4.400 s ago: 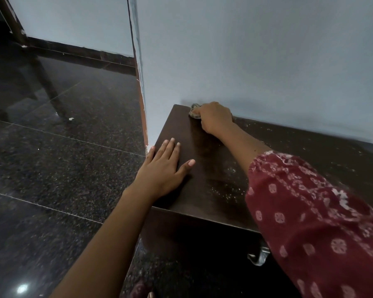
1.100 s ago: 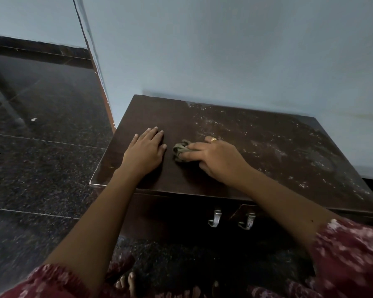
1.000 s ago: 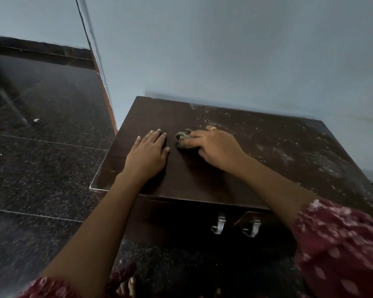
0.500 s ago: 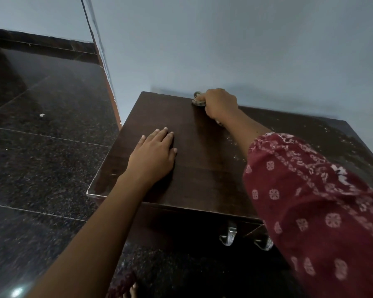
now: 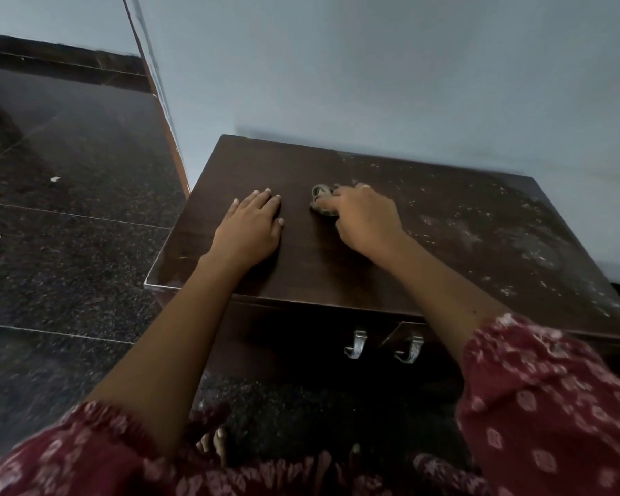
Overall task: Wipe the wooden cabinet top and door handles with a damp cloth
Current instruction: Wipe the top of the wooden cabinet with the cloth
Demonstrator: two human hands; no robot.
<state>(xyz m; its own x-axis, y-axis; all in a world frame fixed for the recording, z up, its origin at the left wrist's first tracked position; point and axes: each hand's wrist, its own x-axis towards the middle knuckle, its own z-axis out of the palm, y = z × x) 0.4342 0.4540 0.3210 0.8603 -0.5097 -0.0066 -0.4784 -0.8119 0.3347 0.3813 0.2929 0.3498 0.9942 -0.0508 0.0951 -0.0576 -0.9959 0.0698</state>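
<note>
A low dark wooden cabinet point(image 5: 444, 245) stands against the pale wall. Its top looks clean on the left, while pale dust specks cover the right half. My right hand point(image 5: 364, 218) presses a small bunched greyish cloth point(image 5: 321, 202) onto the top near the middle, and most of the cloth is hidden under my fingers. My left hand point(image 5: 249, 230) lies flat, palm down, on the left part of the top with nothing in it. Two metal door handles point(image 5: 353, 344) point(image 5: 408, 349) hang side by side on the cabinet front below the edge.
Dark speckled stone floor point(image 5: 68, 227) spreads to the left and in front. A wall corner with an orange-brown edge strip point(image 5: 165, 112) stands just left of the cabinet. My bare toes point(image 5: 213, 443) show below the cabinet front, between red patterned sleeves.
My right hand has pulled the cloth from the back edge by the wall toward the middle of the top. My left hand has stayed flat on the left side.
</note>
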